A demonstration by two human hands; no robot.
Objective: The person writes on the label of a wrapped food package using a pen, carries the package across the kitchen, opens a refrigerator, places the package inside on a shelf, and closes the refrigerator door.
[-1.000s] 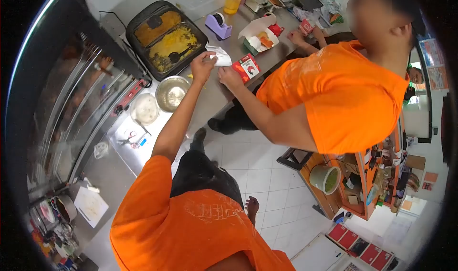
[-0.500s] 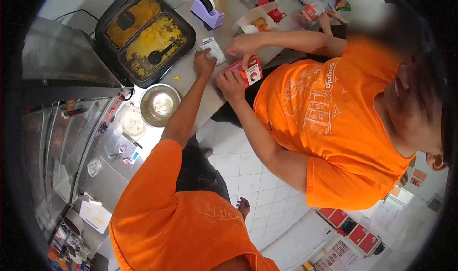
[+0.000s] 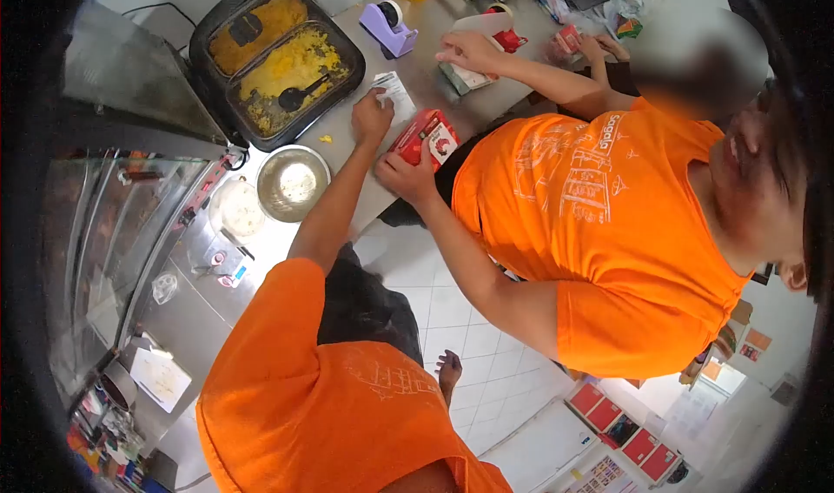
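My left hand [image 3: 372,118] is at the counter edge, fingers curled at the near edge of a printed white paper [image 3: 397,98]. My right hand [image 3: 449,371] hangs low over the tiled floor, fingers apart and holding nothing. Close to my left hand, a co-worker's hand [image 3: 407,173] grips a red and white carton [image 3: 427,137]. The co-worker's other hand [image 3: 469,52] is over a white-flapped food box [image 3: 466,76]. Left of my hand stands a black two-part food warmer [image 3: 354,76] with yellow and orange food and dark serving spoons.
A steel bowl [image 3: 294,183] sits below the warmer, beside a pale round lid or plate [image 3: 239,208]. A purple tape dispenser [image 3: 388,31] stands behind the paper. Another person's hands hold a small red box [image 3: 568,39] farther back. A glass-fronted cabinet [image 3: 104,241] is at left.
The co-worker's one hand has moved from the red carton up to the food box; the other keeps the carton, now more upright. My left hand stays at the paper.
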